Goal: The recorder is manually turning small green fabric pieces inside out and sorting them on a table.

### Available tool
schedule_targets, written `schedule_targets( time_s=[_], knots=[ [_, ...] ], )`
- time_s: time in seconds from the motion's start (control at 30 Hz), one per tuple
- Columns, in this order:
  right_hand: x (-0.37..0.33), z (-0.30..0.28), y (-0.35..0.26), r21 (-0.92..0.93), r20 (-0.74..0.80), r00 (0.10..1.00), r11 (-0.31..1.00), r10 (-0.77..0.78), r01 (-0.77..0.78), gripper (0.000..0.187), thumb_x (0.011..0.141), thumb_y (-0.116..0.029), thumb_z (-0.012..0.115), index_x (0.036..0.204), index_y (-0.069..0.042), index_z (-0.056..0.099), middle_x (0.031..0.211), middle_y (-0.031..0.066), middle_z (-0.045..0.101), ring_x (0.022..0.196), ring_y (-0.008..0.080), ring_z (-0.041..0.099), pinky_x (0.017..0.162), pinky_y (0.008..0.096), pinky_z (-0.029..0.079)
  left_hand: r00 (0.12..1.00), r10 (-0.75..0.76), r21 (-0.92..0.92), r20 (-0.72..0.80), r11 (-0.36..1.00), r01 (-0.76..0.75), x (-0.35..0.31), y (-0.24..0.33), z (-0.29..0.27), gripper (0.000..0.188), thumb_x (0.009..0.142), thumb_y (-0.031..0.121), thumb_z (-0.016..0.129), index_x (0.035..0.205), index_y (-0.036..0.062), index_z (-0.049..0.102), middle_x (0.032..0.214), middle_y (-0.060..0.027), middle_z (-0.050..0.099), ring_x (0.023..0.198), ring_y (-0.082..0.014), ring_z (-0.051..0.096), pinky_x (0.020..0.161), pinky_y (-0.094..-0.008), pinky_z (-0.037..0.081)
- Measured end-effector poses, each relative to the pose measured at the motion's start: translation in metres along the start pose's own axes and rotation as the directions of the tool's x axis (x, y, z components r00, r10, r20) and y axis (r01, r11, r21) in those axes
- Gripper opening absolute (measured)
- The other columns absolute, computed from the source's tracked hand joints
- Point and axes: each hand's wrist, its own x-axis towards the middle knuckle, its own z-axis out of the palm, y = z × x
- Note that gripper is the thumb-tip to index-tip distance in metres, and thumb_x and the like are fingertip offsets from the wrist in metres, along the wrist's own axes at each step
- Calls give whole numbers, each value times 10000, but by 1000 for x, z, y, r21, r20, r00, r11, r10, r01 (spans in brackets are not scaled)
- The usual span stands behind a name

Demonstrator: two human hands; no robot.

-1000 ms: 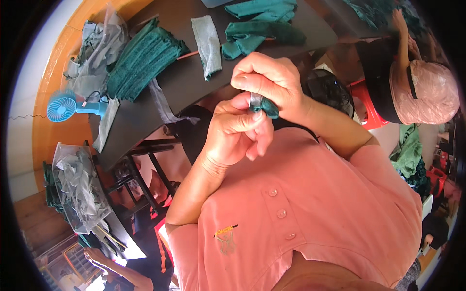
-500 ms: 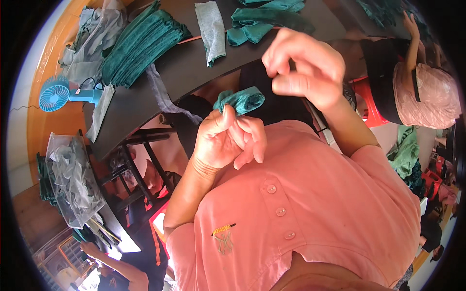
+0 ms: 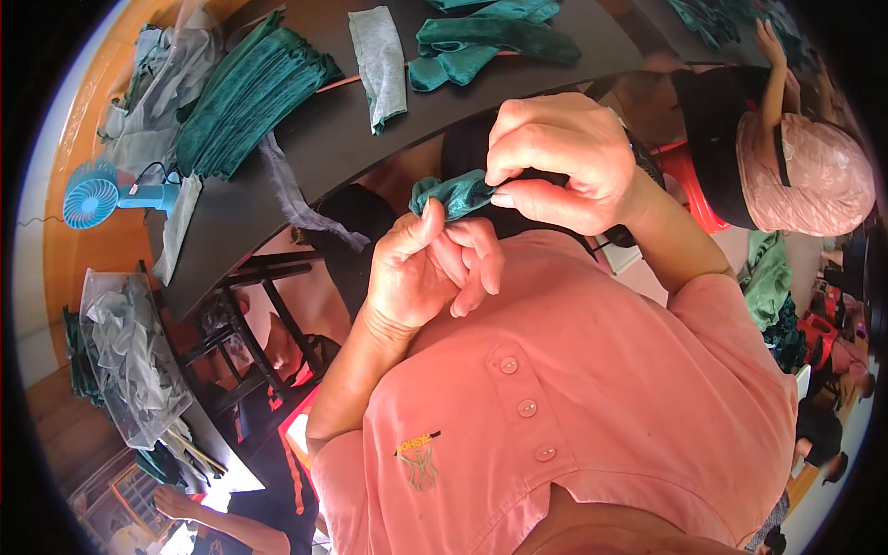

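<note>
A small folded piece of dark green velvety fabric [image 3: 455,196] is held up in front of my chest. My left hand [image 3: 430,264] grips it between thumb and fingers at its left end, the lower fingers loosely curled. At the right end, the thumb and forefinger of my right hand [image 3: 566,166] pinch at the fabric's edge. Whether anything fine is also between those fingertips is too small to tell. Beyond my hands, on the dark table [image 3: 277,166], lie a stack of green velvet strips [image 3: 250,102], a pale grey-green strip [image 3: 379,69] and several loose green velvet pieces [image 3: 490,42].
A small blue fan [image 3: 91,196] stands at the table's left side, near pale crumpled fabric [image 3: 153,102]. Left and lower, a clear bin [image 3: 139,361] holds grey scraps beside a black stool frame [image 3: 254,324]. Other people work at the right and lower left; a red stool [image 3: 689,180] is at right.
My right hand has come down and left, from above the green fabric to its right end, where its fingertips now pinch. My left hand keeps its grip. The view has shifted slightly.
</note>
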Motion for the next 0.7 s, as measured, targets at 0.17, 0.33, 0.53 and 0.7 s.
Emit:
schedule_targets(
  time_s=[0.17, 0.33, 0.53, 0.7],
  knots=[
    [1, -6, 0, -69, 69, 997, 997, -33, 38, 197, 650, 54, 704, 795, -7, 584, 690, 87, 565, 551, 222, 543, 467, 308, 396, 999, -3, 23, -33, 1000, 4, 0, -2, 1, 710, 988, 550, 369, 837, -102, 604, 745, -228, 620, 448, -231, 545, 386, -288, 408],
    [1, -1, 2, -161, 69, 997, 986, -38, 48, 174, 640, 24, 635, 733, -64, 516, 657, 45, 474, 535, 222, 494, 446, 337, 354, 997, -8, 53, -79, 999, 12, -2, -2, 2, 678, 983, 550, 390, 854, -77, 612, 741, -222, 622, 451, -243, 552, 371, -292, 391],
    [-4, 1, 9, -316, 181, 982, 943, -50, 106, 188, 605, -35, 633, 711, -65, 480, 676, 54, 450, 536, 234, 489, 447, 350, 358, 988, -1, 129, -155, 991, 21, -1, 0, 6, 650, 971, 539, 438, 815, -68, 614, 725, -207, 623, 449, -243, 552, 369, -292, 385],
    [-2, -8, 25, -342, 40, 998, 938, -49, 60, 148, 659, -38, 619, 725, -59, 488, 670, 67, 471, 540, 267, 506, 480, 367, 397, 979, 58, 110, -193, 993, -37, -2, -1, 1, 573, 959, 477, 508, 772, -53, 620, 709, -175, 624, 472, -213, 548, 398, -301, 389]
  ],
)
